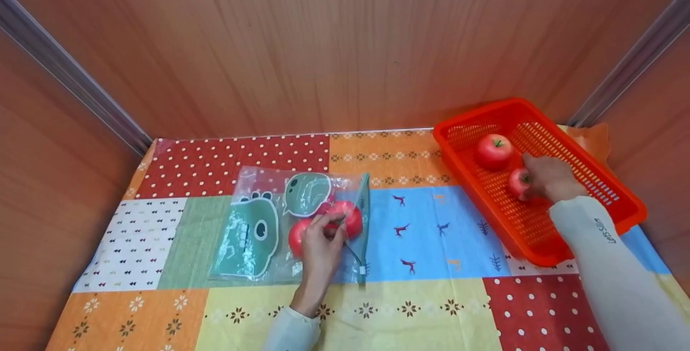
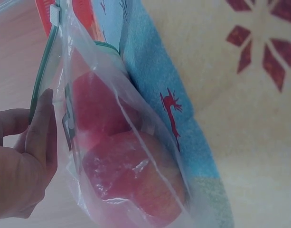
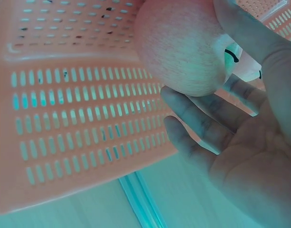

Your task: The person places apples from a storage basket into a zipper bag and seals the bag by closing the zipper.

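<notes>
A clear zip bag (image 1: 248,248) with green cartoon prints and a green zip edge lies on the patchwork cloth. Inside it sit red apples (image 2: 131,178), seen through the plastic in the left wrist view. My left hand (image 1: 321,240) pinches the bag's upper layer near the zip edge, between thumb and fingers. Over at the right, my right hand (image 1: 552,178) reaches into a red plastic basket (image 1: 474,192) and grips an apple (image 3: 183,47), thumb on one side and fingers on the other. Another apple (image 1: 493,151) lies farther back in the basket.
The patchwork cloth (image 1: 431,308) covers the table. Wood-grain panels (image 1: 345,43) rise at the back and both sides, with metal strips at the corners. Behind the basket's right side is an orange piece (image 1: 597,138). A white slider (image 2: 55,15) sits on the zip.
</notes>
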A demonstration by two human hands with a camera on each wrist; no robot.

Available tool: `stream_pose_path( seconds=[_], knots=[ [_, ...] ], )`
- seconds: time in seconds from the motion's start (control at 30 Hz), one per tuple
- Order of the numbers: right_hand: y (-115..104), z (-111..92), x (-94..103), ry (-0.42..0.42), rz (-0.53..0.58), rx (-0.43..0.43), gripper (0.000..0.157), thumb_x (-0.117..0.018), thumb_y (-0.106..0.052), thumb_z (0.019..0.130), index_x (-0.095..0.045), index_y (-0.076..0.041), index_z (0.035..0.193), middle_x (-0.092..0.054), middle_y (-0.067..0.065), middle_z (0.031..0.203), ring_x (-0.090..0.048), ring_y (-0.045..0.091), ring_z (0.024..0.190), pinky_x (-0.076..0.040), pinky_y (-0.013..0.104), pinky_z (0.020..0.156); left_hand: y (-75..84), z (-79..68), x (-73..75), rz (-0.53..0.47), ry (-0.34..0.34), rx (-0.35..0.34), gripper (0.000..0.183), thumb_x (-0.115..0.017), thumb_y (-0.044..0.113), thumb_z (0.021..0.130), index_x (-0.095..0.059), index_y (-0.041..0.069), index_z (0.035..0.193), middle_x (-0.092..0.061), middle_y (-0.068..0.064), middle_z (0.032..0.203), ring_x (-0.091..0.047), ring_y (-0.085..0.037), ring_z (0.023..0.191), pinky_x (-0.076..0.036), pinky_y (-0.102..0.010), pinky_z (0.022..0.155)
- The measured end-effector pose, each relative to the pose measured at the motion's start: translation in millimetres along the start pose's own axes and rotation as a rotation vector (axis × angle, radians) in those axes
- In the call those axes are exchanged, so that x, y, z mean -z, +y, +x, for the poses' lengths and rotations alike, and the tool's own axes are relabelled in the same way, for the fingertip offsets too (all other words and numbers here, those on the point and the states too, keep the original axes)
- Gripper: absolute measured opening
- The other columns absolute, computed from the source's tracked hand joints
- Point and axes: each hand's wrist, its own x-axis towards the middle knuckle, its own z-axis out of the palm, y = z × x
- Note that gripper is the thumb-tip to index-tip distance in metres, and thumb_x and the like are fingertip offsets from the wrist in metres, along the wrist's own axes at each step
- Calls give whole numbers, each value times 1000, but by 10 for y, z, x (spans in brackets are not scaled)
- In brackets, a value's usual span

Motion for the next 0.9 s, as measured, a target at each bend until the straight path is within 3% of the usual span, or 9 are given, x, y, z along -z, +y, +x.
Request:
stream_pose_path(
  seconds=[0.13, 0.43, 0.9],
  knots=[
    [-15, 33, 8, -17, -243, 120, 80, -90, -32, 83, -45, -4, 142, -56, 30, 127, -61, 48, 104, -61, 64, 84, -2, 2, 3, -1, -5, 1, 27, -79, -1, 92, -80, 9, 117, -72, -4, 103, -66, -16, 85, -59, -25, 76],
    [-77, 51, -55, 10, -415, 221, 68, -90, -19, 84, -49, 2, 134, -62, 32, 117, -61, 49, 97, -57, 71, 87, -16, -1, 2, -1, 7, -38, 23, -77, -5, 91, -80, 5, 112, -72, -5, 99, -64, -16, 81, -57, -23, 72],
    [-162, -74, -117, -14, -405, 181, 67, -89, -20, 84, -52, 0, 135, -61, 30, 117, -57, 50, 101, -56, 70, 88, -15, -5, -2, -1, -2, -37, 25, -76, -7, 90, -80, 5, 113, -71, -5, 99, -65, -16, 82, -57, -22, 72]
  ],
)
